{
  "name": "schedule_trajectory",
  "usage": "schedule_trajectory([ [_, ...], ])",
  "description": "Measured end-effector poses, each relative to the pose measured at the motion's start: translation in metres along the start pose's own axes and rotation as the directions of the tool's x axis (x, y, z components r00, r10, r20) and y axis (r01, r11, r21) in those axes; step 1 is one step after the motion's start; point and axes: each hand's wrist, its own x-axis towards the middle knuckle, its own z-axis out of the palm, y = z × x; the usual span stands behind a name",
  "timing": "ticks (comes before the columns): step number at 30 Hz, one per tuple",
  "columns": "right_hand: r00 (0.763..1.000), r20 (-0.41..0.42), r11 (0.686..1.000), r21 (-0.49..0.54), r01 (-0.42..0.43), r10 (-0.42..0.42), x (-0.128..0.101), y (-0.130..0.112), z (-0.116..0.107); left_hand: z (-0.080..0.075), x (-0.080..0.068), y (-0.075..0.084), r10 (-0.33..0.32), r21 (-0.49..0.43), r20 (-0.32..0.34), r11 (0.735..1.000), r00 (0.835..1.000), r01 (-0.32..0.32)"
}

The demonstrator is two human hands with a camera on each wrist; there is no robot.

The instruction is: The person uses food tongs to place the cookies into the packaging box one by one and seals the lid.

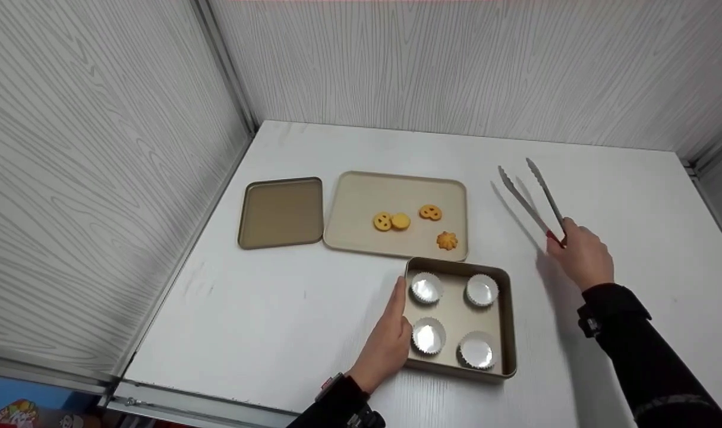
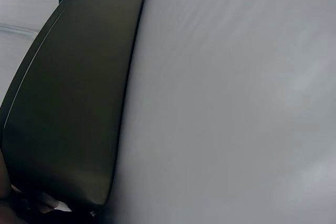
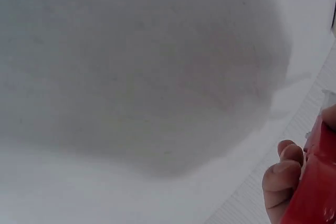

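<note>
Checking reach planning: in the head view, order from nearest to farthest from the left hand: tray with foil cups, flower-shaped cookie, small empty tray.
1. Tray with foil cups: the left hand touches its left edge.
2. Flower-shaped cookie: beyond the hand, in the near right corner of the large tray.
3. Small empty tray: farthest, up and to the left.

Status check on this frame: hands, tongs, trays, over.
Right hand grips tongs, raised, arms apart. Left hand rests on liner tray's left edge. Four cookies on middle tray. Nothing between.
</note>
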Motion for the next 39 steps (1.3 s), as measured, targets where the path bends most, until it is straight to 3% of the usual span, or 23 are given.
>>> schedule_trajectory([
  [13,0.970,0.102,0.974,0.078,0.215,-0.222,0.004,-0.017,-0.019,0.001,0.006,-0.001,-0.005,0.021,-0.006,1.000,1.000,0.005],
  [22,0.927,0.276,0.966,0.100,0.236,-0.255,0.002,-0.031,-0.032,0.001,0.009,0.000,-0.009,0.020,-0.015,1.000,1.000,0.010],
  [39,0.859,0.420,0.954,0.074,0.289,-0.293,0.013,-0.049,-0.029,0.002,0.014,-0.002,-0.021,0.015,-0.015,1.000,1.000,0.021],
])
